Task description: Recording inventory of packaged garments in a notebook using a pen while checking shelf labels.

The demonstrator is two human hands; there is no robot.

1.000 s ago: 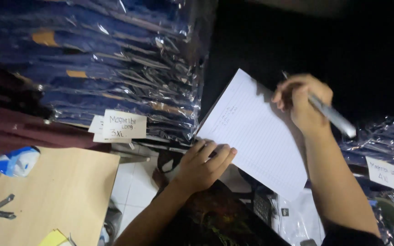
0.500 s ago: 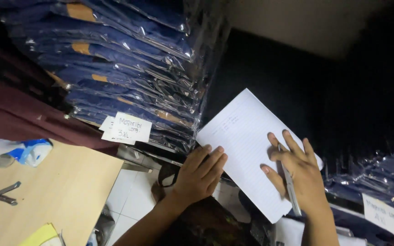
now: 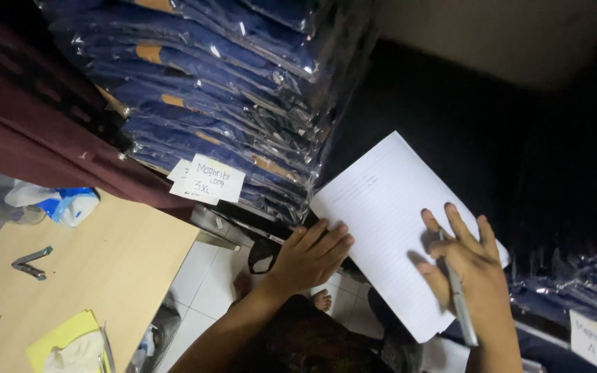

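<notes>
Dim stockroom: lined paper (image 3: 388, 221) under both hands' fingers (image 3: 326, 238).

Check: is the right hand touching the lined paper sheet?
Touching. The head view shows the right hand lying flat on the lined paper sheet, fingers spread, with a pen tucked between them.

Paper's (image 3: 388, 214) faint writing too small to read

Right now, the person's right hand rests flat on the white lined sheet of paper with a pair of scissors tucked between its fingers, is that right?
Not quite: the head view shows a silver pen, not scissors, tucked between the fingers of the right hand. That hand does rest flat on the white lined sheet of paper.
</notes>
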